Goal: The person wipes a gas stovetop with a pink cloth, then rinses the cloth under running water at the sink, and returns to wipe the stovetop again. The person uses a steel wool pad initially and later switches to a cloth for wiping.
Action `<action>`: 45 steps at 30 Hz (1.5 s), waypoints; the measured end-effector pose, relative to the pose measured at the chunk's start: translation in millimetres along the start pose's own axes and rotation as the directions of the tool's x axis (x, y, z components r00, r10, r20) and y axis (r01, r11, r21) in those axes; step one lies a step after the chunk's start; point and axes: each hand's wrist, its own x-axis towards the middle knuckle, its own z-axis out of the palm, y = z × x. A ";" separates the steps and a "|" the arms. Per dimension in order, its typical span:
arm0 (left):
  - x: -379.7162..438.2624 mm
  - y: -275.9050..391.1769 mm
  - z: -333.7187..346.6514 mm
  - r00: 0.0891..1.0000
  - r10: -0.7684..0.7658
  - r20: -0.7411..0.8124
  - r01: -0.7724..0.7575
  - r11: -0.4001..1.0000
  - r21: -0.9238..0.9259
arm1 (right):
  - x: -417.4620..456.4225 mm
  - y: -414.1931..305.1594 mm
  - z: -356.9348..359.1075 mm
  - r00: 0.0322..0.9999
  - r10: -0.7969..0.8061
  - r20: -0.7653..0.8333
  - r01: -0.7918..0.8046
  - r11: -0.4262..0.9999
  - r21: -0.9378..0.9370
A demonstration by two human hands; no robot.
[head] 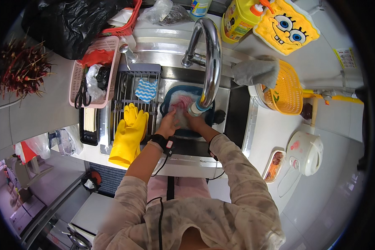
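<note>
A dark blue basin (213,109) stands in the stainless steel sink, holding sudsy water and a wet pink cloth (182,102). My left hand (168,124) is at the basin's near left, palm partly turned up, fingers apart, its fingertips close to the cloth. My right hand (196,121) reaches into the basin beneath the spray head (196,109) of the chrome faucet (217,59). The spray head and the suds hide its fingers, so what it touches there cannot be seen.
Left of the basin, yellow rubber gloves (128,137) and a blue-white wavy cloth (146,90) lie on a drying rack (120,109). A pink basket (109,93) holds scissors (82,93) and bags. On the right are a yellow colander (292,87), a grey cloth (256,73) and a rice cooker (304,153).
</note>
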 end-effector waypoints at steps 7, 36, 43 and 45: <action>5.8 -10.0 33.6 0.995 -0.050 0.081 0.040 0.991 0.124 | -5.4 28.5 -13.1 0.974 0.172 -0.151 -0.066 0.843 0.534; 9.1 -0.8 72.1 0.964 0.000 0.264 0.044 0.986 -0.158 | -25.8 13.1 -95.2 0.849 0.372 -0.376 -0.056 0.770 0.635; -46.3 37.1 91.4 0.862 0.143 0.486 -0.117 0.990 -0.084 | -44.1 -8.3 -214.2 0.585 0.433 -0.686 0.074 0.813 0.577; -53.1 42.9 98.0 0.856 0.167 0.489 -0.185 0.983 -0.011 | -42.4 -8.0 -247.0 0.562 0.504 -0.656 0.043 0.774 0.631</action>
